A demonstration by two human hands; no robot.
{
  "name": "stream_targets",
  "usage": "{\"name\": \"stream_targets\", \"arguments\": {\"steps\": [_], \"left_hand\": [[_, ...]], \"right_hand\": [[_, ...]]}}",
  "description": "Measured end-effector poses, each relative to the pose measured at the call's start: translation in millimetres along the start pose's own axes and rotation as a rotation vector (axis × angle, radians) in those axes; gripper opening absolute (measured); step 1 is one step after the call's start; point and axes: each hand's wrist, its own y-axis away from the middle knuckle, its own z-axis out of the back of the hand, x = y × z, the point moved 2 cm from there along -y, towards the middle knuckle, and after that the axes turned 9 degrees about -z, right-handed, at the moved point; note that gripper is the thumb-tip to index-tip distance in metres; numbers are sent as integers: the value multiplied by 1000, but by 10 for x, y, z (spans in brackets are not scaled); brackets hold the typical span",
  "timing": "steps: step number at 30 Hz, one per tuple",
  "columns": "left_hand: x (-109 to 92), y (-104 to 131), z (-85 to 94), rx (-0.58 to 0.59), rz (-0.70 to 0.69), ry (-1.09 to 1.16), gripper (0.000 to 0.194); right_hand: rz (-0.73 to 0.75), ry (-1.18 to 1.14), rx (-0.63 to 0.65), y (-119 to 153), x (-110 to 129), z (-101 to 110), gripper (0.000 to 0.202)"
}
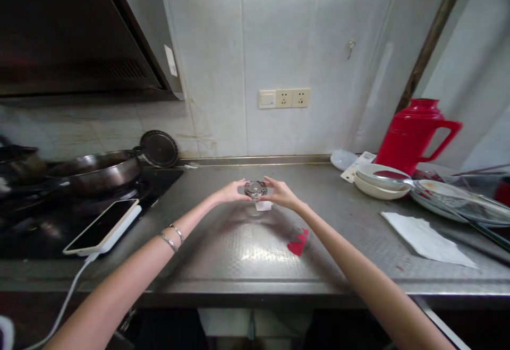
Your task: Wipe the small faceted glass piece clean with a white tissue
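Held object: small clear glass jar [255,189], centre of frame, just above the grey steel counter [247,249].
Left hand [231,192]: fingertips pinching the jar's left side, steadying it.
Right hand [281,193]: fingertips gripping its right side, bracing it.
Beneath: small white paper scrap [263,206], directly below the jar.
Lower left: white-edged phone [104,225], parked beside the stove.

A small clear glass object [255,188], round with a shiny, reflective top, is held just above the steel counter at the centre of the view. The left hand [232,192] pinches it from nine o'clock, the right hand [281,193] from three o'clock. A small white scrap [263,206] lies just beneath, at six o'clock.
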Motion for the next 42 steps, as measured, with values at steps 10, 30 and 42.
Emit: {"name": "stream_targets", "arguments": {"steps": [10,30,42], "left_hand": [[695,1290,752,-12,290,-123,66],[955,1804,742,4,343,-112,76],[988,1843,722,-12,312,-93,74]], "right_hand": [[116,-29,198,-399,795,-1327,98],[147,5,272,-416,970,-1838,99],[158,14,280,-390,966,-1867,98]]}}
